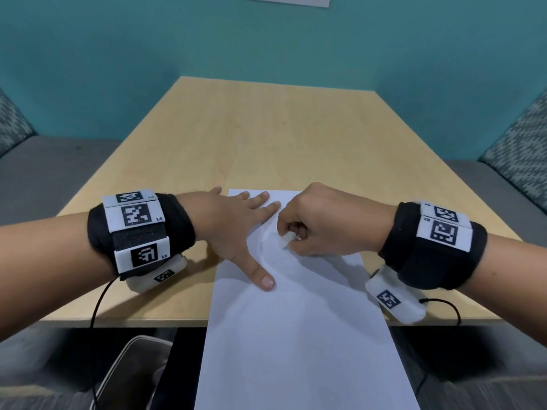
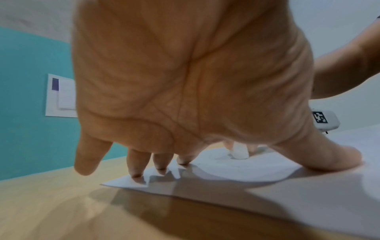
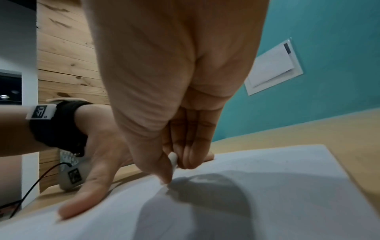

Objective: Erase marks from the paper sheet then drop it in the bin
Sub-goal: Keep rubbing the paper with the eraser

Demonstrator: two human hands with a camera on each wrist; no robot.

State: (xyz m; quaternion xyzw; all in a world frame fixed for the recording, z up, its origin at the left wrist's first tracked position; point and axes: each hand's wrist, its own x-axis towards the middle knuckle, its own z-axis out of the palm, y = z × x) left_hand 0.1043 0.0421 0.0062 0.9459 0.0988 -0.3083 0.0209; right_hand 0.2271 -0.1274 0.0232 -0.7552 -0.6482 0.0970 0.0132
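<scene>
A white paper sheet (image 1: 299,327) lies on the wooden table (image 1: 266,137), its near end hanging over the front edge. My left hand (image 1: 245,220) lies flat with spread fingers, pressing the sheet's far left part down; its thumb (image 1: 265,281) rests on the paper. My right hand (image 1: 313,226) is curled and pinches a small white eraser (image 1: 286,239), whose tip touches the paper beside the left fingers. The eraser (image 2: 239,152) shows under the left palm in the left wrist view, and the eraser (image 3: 173,160) shows between thumb and fingers in the right wrist view. The paper buckles slightly near the eraser.
A translucent bin (image 1: 133,371) stands on the floor below the table's front edge, to the left of the hanging sheet. Grey bench seats with patterned cushions (image 1: 524,155) flank the table. A teal wall (image 1: 266,39) rises behind it.
</scene>
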